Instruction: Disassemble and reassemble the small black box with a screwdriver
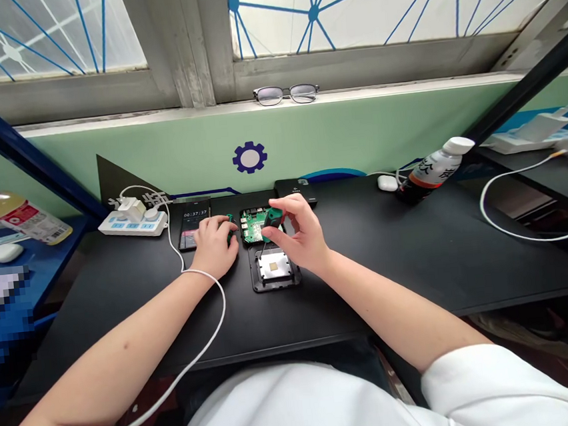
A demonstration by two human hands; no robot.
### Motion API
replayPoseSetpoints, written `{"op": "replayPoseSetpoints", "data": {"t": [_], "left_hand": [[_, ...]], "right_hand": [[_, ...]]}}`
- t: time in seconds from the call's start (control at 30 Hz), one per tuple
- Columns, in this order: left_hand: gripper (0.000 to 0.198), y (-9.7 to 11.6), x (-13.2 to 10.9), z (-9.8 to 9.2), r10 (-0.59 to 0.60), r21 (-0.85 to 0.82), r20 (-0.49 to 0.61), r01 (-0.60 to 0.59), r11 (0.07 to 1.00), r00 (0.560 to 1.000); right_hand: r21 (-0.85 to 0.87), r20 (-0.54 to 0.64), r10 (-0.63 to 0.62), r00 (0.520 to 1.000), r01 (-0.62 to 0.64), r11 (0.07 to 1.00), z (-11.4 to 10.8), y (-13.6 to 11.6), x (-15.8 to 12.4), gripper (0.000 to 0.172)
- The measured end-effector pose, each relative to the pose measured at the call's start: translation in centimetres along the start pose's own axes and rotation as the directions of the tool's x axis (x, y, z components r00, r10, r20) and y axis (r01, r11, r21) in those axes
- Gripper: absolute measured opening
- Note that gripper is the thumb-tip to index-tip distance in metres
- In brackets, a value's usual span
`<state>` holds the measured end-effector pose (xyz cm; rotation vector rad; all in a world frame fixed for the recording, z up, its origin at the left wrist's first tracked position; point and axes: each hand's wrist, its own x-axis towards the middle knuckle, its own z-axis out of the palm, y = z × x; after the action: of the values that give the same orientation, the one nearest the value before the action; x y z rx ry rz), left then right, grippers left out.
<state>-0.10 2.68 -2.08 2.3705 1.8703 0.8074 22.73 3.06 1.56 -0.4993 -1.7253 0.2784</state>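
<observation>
Toward the far edge of the desk (378, 251), the right hand (302, 233) clamps thumb and fingers on a green-and-black tool (272, 220) at the circuit board (251, 227), presumably for fine control, while the left hand (213, 245) curls beside a green piece (232, 226), gripped or not I can't tell.

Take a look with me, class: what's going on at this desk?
A person sits at a black desk with both hands over some small electronics. The right hand holds a small green and black object in its fingertips, above an open case with a green circuit board. A black cover with a metal plate lies just nearer the person. The left hand is beside the phone, its fingertips at another green object; whether it grips that is unclear.
</observation>
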Motion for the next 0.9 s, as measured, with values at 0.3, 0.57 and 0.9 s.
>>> {"op": "replayPoseSetpoints", "data": {"t": [0.3,0.57,0.9], "left_hand": [[0.024,-0.3,0.0,0.3,0.017,0.006,0.050,-0.017,1.000,0.999],[0.025,-0.3,-0.2,0.3,0.057,0.011,0.073,-0.058,0.998,0.996],[0.022,-0.6,-0.2,0.5,0.063,0.016,0.080,-0.064,0.998,0.995]], "right_hand": [[0.191,0.011,0.166,0.986,-0.165,0.967,-0.2,-0.4,-0.3,0.021],[0.271,0.097,0.229,0.969,-0.247,0.930,-0.4,-0.7,-0.5,0.021],[0.142,0.065,0.149,0.987,-0.157,0.977,-1.2,-0.8,0.3,0.037]]}}
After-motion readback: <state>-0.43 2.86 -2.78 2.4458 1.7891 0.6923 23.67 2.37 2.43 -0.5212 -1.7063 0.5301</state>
